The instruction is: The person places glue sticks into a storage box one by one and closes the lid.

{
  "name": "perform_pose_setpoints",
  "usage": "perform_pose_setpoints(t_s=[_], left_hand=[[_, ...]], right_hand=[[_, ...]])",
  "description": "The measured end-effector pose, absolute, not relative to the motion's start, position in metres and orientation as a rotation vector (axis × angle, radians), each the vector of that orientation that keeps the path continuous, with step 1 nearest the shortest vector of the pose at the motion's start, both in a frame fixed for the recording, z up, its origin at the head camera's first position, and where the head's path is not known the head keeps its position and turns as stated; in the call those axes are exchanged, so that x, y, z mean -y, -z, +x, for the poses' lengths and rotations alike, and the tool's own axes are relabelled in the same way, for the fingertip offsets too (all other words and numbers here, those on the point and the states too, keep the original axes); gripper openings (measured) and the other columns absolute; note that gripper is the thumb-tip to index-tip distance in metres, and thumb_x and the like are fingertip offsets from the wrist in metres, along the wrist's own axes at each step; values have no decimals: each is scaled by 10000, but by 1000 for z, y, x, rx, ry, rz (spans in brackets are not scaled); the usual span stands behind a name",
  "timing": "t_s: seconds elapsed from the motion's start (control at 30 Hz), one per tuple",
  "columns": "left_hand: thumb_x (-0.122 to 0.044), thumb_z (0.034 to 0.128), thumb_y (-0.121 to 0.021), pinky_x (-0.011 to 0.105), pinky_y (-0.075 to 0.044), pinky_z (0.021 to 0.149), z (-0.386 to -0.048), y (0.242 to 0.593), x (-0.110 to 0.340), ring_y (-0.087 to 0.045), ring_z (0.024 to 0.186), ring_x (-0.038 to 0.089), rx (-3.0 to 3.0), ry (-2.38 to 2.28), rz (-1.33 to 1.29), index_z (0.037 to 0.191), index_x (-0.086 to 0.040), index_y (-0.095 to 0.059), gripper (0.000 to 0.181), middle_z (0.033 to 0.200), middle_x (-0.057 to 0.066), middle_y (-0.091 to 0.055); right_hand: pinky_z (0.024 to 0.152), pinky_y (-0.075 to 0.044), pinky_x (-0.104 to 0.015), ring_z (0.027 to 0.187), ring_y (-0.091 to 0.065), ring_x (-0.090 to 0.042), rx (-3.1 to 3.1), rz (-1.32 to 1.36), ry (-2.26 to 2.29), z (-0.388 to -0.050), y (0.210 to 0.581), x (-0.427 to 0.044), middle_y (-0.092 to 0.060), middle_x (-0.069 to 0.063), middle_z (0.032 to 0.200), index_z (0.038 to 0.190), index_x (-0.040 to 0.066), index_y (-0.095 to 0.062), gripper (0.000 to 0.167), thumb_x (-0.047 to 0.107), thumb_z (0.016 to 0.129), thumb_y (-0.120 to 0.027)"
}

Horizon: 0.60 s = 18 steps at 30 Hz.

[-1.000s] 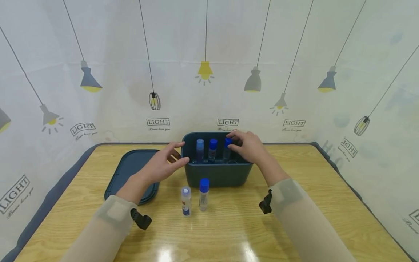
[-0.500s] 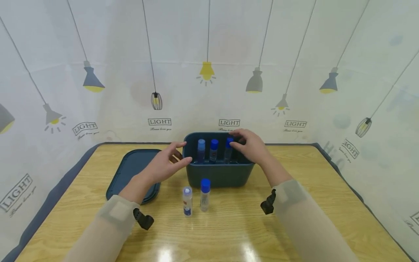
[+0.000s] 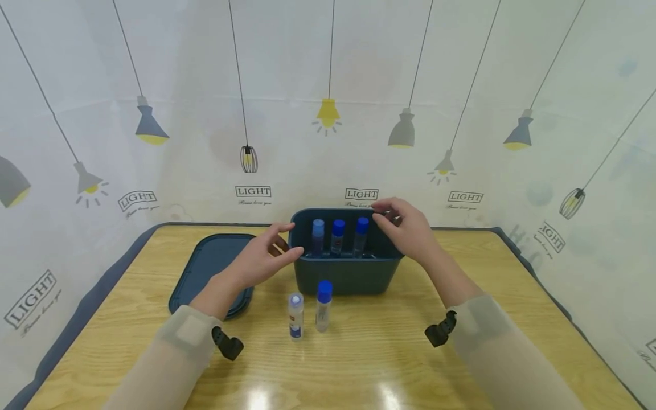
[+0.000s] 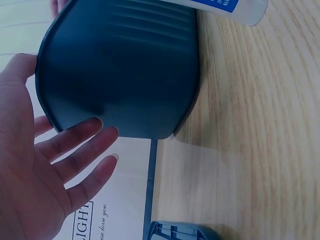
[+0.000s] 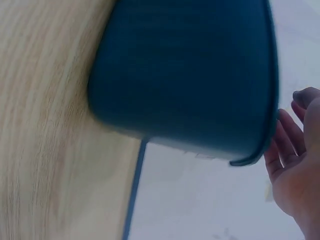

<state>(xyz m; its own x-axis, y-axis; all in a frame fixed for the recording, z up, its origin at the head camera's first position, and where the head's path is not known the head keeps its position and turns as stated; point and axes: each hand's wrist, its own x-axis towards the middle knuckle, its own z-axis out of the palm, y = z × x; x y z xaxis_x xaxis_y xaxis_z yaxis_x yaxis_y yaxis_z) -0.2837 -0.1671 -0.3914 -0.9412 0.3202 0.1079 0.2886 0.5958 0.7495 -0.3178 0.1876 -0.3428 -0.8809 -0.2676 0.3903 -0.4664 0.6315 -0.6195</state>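
Observation:
A dark blue box [image 3: 348,277] stands at the middle of the table, with three blue-capped glue sticks upright inside: a left one [image 3: 318,236], a middle one [image 3: 337,237] and a right one [image 3: 361,236]. My left hand [image 3: 258,256] is at the box's left rim, its thumb at the front corner and its fingers loosely spread along the outer wall [image 4: 120,75]. Over the box's right end, my right hand [image 3: 407,230] holds nothing, apart from the right glue stick. In front of the box stand a clear-topped glue stick [image 3: 295,317] and a blue-capped one [image 3: 323,306].
A flat dark blue lid [image 3: 210,265] lies on the wooden table [image 3: 389,353] to the left, partly under my left forearm. Behind the table hangs a pale cloth [image 3: 287,74] printed with lamps. A small black camera [image 3: 441,329] is strapped on my right wrist.
My right hand has let go of the right glue stick's cap and moved up and to the right. That stick stays upright in the box. The left hand stays at the rim.

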Motion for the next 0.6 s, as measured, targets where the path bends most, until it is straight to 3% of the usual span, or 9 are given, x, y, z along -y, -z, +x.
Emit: perform_pose_setpoints(t_s=[0.37,0.6], left_hand=[[-633,1038,-674,430,-616,887,-284,393,169,-699,1121,275,-2777,-1287,525,1691,-277,-405,791,1319,104,-707],[-636,1038,-670,427,-618,883,-285,394,168,-699,1135,280,-2783,-1275,529,1692,-277,-401,793,1322,108,-710]], right_hand=[[853,-574,-365,1040,-670,-165,2605,809,-1013,-254,340,-177,-757,-15,1286,1321,185,-755,242,248,1092,-711],[762,-576,-281,908,-646,-81,2569,985,-1084,-227,354,-165,-751,-22,1187,1302,153,-761,245,190,1060,-750]])
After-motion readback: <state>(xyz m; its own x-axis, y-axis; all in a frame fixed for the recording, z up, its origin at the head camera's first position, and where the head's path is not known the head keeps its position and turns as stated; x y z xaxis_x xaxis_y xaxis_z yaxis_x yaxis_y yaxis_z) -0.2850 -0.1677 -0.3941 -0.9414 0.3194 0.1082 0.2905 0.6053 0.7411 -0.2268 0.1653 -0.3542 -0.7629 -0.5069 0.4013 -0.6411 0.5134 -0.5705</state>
